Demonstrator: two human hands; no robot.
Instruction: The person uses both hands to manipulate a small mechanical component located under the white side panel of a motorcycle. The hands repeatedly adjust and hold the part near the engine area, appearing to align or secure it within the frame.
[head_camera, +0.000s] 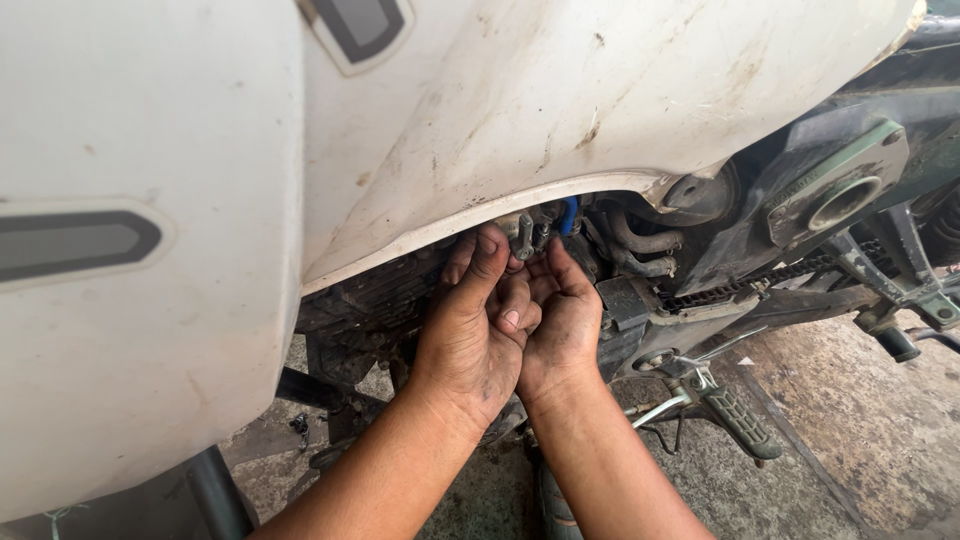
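Both hands reach up under the lower edge of the white panel (560, 110), which hides most of what lies behind. Fingertips of the left hand (470, 330) go past the panel edge; what they touch there cannot be made out. Right hand (562, 320) is pressed against the left, palm toward it, fingers curled up.

Small metal fitting (524, 236) stands just above the thumbs, directly under the panel edge, beside a blue cap (569, 214) and dark hoses (640, 245). Left grip: fingers bent, partly closed, thumb tip touching or just beside the fitting; whether it holds anything cannot be told. Right grip: half-closed, cupped, index tip near the fitting; contents hidden by the left hand.

Chain (745, 285) runs to the right; footpeg (740, 422) below it. Forearms are cut off at the bottom of the frame.
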